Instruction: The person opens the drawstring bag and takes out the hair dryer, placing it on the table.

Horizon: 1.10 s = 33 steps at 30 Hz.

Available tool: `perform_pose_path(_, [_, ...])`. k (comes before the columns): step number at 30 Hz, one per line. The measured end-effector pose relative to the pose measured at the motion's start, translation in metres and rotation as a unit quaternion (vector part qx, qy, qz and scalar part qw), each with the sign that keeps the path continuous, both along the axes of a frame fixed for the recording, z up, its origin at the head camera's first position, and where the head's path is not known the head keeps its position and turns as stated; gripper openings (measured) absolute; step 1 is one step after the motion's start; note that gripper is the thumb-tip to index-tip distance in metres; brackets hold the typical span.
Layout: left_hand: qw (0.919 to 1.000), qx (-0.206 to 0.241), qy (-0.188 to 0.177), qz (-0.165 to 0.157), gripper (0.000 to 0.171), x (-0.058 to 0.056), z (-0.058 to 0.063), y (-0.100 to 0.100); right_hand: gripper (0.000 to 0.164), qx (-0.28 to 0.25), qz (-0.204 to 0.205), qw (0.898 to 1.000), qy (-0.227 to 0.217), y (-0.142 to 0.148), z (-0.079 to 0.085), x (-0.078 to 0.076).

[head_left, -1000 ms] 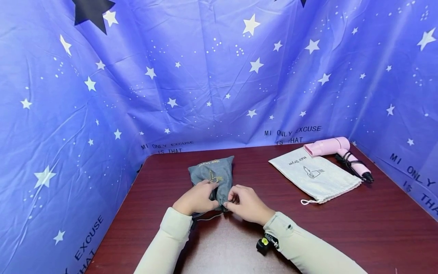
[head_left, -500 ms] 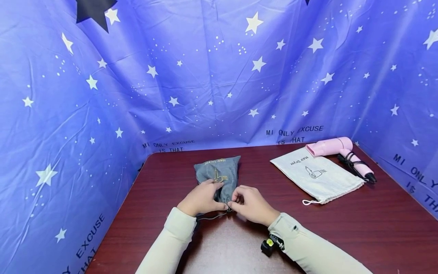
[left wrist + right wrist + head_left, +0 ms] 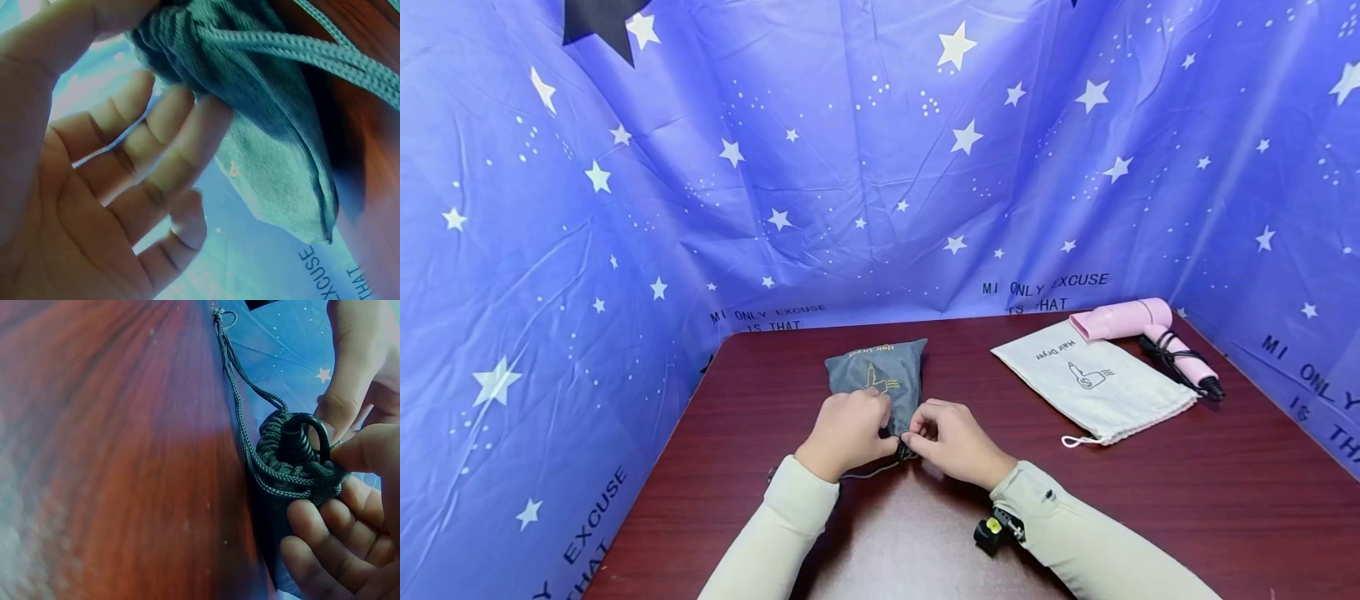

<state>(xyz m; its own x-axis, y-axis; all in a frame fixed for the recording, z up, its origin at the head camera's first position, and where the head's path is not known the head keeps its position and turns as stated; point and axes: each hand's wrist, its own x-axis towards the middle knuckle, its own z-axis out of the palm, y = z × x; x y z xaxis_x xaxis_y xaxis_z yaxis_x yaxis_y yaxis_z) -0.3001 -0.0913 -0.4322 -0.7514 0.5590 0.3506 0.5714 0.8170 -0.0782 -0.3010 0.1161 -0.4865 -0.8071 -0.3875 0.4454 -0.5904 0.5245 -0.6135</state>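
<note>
A grey drawstring bag (image 3: 906,367) with yellow "Hair Dryer" lettering lies on the table, its gathered mouth towards me. Over its left side, my left hand (image 3: 847,429) has its fingers bent against the cloth and its thumb at the mouth. From the other side my right hand (image 3: 958,442) pinches the rim between thumb and fingers. In the right wrist view, a black ribbed cord end with a loop (image 3: 299,440) pokes out of the ruffled mouth. A grey drawstring (image 3: 234,394) trails away from it; the left wrist view shows this braided cord close up. The bag's contents are hidden.
To the right lies a white drawstring bag (image 3: 1090,383) with a hair dryer print. A pink hair dryer (image 3: 1127,321) with its black cord wrapped round the handle overlaps its far edge. Starry blue cloth (image 3: 850,167) walls the dark red table (image 3: 760,392) behind and at the sides.
The grey bag and both hands have shifted slightly right. My left hand has risen a little with its fingers bent more, and the black cord end at the mouth shows more.
</note>
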Motion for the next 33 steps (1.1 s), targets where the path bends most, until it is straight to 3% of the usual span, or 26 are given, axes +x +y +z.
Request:
perform_pose_path(7, [0.9995, 0.0, 0.024, -0.022, 0.049, 0.001, 0.004, 0.003, 0.02, -0.005, 0.001, 1.0, 0.018, -0.001, 0.001, -0.003])
perform_pose_path(14, [0.9956, 0.034, 0.063, -0.06, 0.033, -0.001, 0.004, 0.006, 0.023, -0.019, -0.003, 1.0, -0.005, -0.002, 0.005, -0.003])
perform_pose_path(19, [0.992, 0.033, 0.091, -0.082, 0.029, -0.001, 0.001, 0.009, 0.021, -0.019, -0.012, 1.0, -0.013, -0.003, 0.006, -0.002])
perform_pose_path(28, [0.9892, 0.044, 0.117, -0.077, 0.033, 0.0, -0.003, 0.013, 0.018, 0.008, -0.028, 0.997, 0.073, -0.003, 0.002, 0.0])
perform_pose_path(33, [0.9897, 0.053, 0.117, -0.063, 0.036, 0.001, -0.006, 0.013, 0.02, 0.008, -0.036, 0.995, 0.089, -0.003, 0.003, 0.0])
